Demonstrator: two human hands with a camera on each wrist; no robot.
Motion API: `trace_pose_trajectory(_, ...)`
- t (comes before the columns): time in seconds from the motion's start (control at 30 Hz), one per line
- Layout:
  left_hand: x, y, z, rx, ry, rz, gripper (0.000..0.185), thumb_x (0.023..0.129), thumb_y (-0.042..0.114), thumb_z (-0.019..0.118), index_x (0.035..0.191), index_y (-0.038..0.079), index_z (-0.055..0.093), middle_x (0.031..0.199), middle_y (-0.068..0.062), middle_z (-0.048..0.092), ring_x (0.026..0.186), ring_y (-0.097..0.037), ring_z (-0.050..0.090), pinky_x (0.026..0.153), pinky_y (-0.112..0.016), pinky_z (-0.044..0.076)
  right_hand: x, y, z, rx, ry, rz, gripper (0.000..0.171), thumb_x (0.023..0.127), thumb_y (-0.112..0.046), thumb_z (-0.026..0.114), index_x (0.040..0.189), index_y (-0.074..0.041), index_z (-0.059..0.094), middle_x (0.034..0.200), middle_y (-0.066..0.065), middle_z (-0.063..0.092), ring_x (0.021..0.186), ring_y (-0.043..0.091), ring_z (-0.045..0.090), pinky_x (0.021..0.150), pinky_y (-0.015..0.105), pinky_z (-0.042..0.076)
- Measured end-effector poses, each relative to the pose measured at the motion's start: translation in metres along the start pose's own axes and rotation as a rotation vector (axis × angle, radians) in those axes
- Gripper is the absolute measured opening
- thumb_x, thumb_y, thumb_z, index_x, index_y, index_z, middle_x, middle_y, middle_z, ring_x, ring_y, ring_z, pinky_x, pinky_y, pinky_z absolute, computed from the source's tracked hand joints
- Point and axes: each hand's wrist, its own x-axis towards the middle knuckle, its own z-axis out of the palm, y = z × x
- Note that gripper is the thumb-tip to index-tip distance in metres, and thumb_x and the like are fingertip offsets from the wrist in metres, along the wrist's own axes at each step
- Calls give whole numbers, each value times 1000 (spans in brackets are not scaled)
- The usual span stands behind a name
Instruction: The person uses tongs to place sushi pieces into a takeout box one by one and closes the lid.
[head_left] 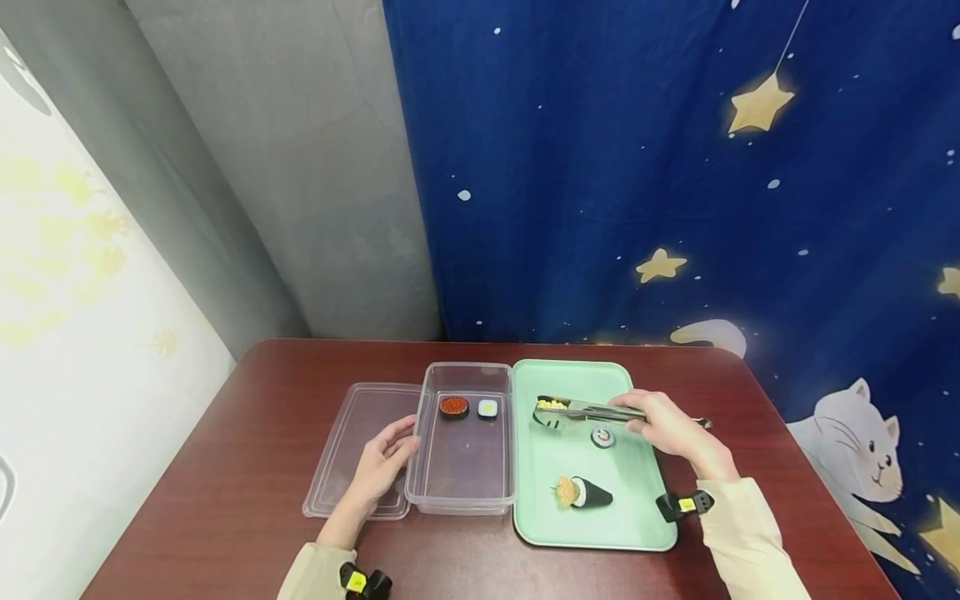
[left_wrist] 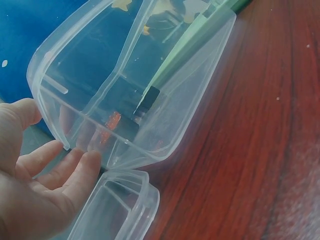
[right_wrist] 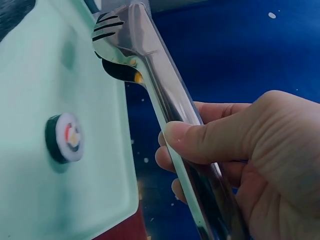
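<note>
Nearest me on the green tray (head_left: 540, 508) I see a cone-shaped hand roll (head_left: 583, 492), and a little farther in a small round sushi roll (head_left: 602, 436) lying flat on the tray, also clear in the right wrist view (right_wrist: 65, 138). My right hand (head_left: 671, 429) has its grip closed around the metal tongs (head_left: 592, 410), thumb pressed along the upper arm; the tongs' tips hold a yellow-topped sushi piece (head_left: 551, 405) over the far left part of the tray. My left hand (head_left: 381, 462) rests with relaxed, straight fingers against the near left wall of the clear plastic container (head_left: 461, 500), its grip open, lying over the clear lid (head_left: 341, 467) that sits flat on the table (head_left: 225, 517) just beside the container. At the container's far end lie a red-topped sushi piece (head_left: 453, 406) and a white roll with a green centre (head_left: 487, 407), side by side, apart from each other
</note>
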Motion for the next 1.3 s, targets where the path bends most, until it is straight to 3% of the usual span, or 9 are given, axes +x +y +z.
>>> trace_pose_trajectory(0.47,1,-1,0,10,12,0,42,90,3,60,129,-8,49,126,-27,54,107,-24,58,82,-17,48,21,-17,-12,14,-4,-28,36,80,8,65,116,4,61,114,18,63,110,37,55,89,52,45)
trace_pose_trajectory(0.93,3,-2,-1,-22,-17,-27,43,91,3,58,132,-7,47,128,-27,51,115,-37,51,83,-18,48,44,-40,-5,36,-7,-122,35,81,8,64,116,5,61,113,17,63,106,35,57,86,49,47)
trace_pose_trajectory(1.3,2,-1,-1,-24,-9,-32,43,91,4,59,131,-7,47,127,-27,52,110,-27,56,82,-18,48,68,-65,7,27,-47,-174,36,81,6,65,117,1,62,114,13,64,105,29,59,86,44,48)
